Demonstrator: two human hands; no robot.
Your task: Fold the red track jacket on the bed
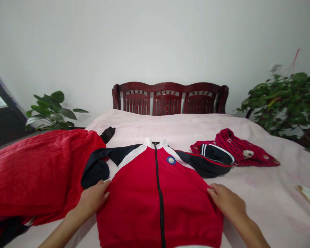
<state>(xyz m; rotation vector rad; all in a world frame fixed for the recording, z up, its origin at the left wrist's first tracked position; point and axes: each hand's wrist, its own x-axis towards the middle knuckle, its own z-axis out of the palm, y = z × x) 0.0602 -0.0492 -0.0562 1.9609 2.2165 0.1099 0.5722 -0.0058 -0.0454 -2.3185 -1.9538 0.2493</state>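
A red zip jacket [134,203] with white shoulder stripes, dark navy sleeves and a round blue badge lies front up on the bed. Its black zipper is closed up to the white collar. At the jacket's left side edge, my left hand [95,197] pinches the fabric, close to the folded-back left sleeve. My right hand [227,200] grips the opposite side edge between thumb and fingers, below the bent right sleeve. The jacket's hem runs off the bottom of the view.
A shiny red garment or cover [36,172] is heaped at the left, with dark cloth under it. A pink-and-black striped garment [244,148] lies at the right, touching the sleeve. Behind the pink bedsheet [263,193] stands a wooden headboard [167,98]; plants [284,103] flank the bed.
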